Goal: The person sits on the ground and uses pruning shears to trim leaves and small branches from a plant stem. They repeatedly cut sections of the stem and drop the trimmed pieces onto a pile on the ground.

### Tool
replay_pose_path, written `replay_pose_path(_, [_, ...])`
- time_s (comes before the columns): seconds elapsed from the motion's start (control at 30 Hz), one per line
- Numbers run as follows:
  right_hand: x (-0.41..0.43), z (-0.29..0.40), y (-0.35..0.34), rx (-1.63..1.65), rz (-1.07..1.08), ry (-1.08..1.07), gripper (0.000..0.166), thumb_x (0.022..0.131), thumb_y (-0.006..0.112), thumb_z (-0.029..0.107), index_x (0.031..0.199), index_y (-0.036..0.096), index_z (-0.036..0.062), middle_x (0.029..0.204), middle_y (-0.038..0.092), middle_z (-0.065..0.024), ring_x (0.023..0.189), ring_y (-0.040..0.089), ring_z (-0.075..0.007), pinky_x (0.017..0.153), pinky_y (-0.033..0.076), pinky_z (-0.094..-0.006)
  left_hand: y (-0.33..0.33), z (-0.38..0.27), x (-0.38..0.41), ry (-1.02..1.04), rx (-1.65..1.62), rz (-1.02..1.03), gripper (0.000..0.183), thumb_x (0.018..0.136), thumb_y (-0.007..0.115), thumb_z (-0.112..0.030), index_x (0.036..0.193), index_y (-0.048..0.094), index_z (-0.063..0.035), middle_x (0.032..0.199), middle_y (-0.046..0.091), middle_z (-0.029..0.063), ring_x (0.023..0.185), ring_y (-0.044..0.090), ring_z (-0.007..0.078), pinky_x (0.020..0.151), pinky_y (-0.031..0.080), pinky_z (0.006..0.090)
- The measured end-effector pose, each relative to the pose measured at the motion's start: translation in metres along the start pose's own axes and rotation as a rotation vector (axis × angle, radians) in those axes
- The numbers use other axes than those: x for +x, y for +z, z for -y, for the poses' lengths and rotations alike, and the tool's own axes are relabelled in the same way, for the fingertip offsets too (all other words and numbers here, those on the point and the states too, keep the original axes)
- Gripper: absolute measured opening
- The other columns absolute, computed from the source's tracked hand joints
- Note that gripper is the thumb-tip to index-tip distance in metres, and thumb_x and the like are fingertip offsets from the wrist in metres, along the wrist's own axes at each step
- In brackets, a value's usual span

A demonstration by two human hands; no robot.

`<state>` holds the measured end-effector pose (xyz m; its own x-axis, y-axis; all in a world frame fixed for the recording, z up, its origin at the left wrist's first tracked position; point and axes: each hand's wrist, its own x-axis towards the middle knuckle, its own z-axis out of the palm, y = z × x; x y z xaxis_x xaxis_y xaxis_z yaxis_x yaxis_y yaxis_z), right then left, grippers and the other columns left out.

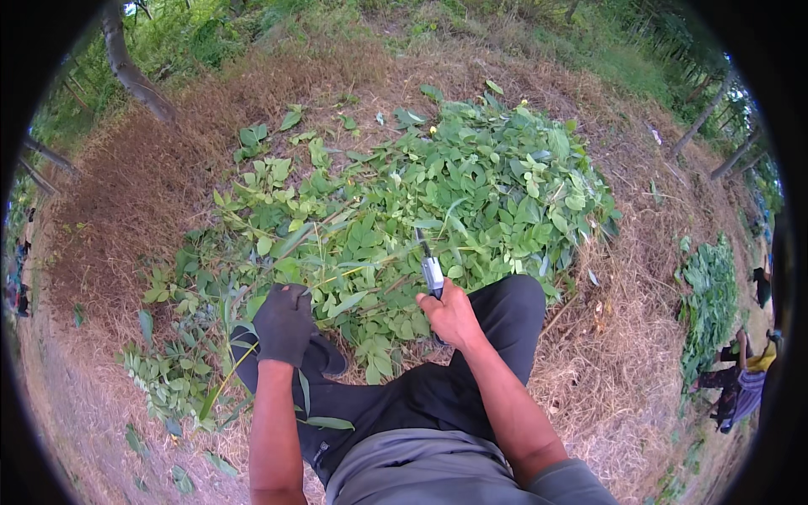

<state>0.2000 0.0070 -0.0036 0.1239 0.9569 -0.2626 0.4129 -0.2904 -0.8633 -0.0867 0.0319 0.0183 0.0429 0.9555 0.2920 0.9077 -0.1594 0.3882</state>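
Note:
My left hand (284,325), in a dark glove, is closed around a leafy green stem (237,365) whose narrow leaves stick out on both sides of the fist and hang over my leg. My bare right hand (449,312) grips a small handheld cutting tool (432,273) with a grey-and-black body; its dark narrow blade points away from me over the leaves. Whether it is a mini saw or another cutter cannot be told. A broad heap of cut leafy branches (467,183) lies before me, beyond and between my bent legs.
Dry grass (606,379) surrounds the heap. Another green pile (710,303) lies at the right, with a person (748,379) beside it. Tree trunks (129,76) stand at the upper left and upper right. Loose leaves (183,480) are scattered at the lower left.

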Motion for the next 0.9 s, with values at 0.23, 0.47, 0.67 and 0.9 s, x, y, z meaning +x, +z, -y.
replay_pose_path(0.23, [0.0, -0.014, -0.006, 0.099, 0.098, 0.075, 0.036, 0.086, 0.064, 0.02, 0.104, 0.055, -0.0102, 0.069, 0.058, -0.0146, 0.064, 0.058, -0.0251, 0.063, 0.047, -0.0386, 0.002, 0.012, 0.003, -0.057, -0.023, -0.007, 0.012, 0.087, 0.065, -0.02, 0.091, 0.07, -0.0103, 0.09, 0.067, 0.0145, 0.086, 0.065, 0.0348, 0.076, 0.053, 0.0432])
replay_pose_path(0.47, [-0.024, 0.009, 0.006, 0.081, 0.306, -0.056, 0.035, 0.084, 0.066, 0.014, 0.112, 0.055, -0.0036, 0.077, 0.053, -0.0059, 0.074, 0.048, -0.0173, 0.072, 0.046, -0.0339, 0.009, -0.005, 0.005, -0.081, -0.052, -0.02, 0.012, 0.088, 0.065, -0.022, 0.091, 0.07, -0.0115, 0.09, 0.067, 0.0137, 0.084, 0.066, 0.0345, 0.075, 0.054, 0.0422])
replay_pose_path(0.67, [-0.026, 0.027, 0.009, 0.075, 0.306, -0.053, 0.047, 0.083, 0.065, 0.017, 0.126, 0.054, -0.0009, 0.082, 0.056, -0.0093, 0.076, 0.049, -0.0213, 0.076, 0.046, -0.0352, 0.01, -0.019, 0.002, -0.074, -0.085, -0.001, 0.013, 0.088, 0.066, -0.023, 0.091, 0.07, -0.0107, 0.091, 0.067, 0.0142, 0.085, 0.065, 0.0352, 0.075, 0.053, 0.0435])
replay_pose_path(0.9, [-0.031, 0.013, 0.015, 0.126, 0.252, -0.104, 0.048, 0.083, 0.065, 0.017, 0.126, 0.054, -0.0013, 0.081, 0.055, -0.009, 0.075, 0.049, -0.0208, 0.074, 0.045, -0.0349, 0.012, -0.02, 0.002, -0.21, -0.126, 0.048, 0.018, 0.086, 0.067, -0.024, 0.09, 0.07, -0.0069, 0.09, 0.067, 0.0158, 0.088, 0.064, 0.0365, 0.079, 0.051, 0.0439])
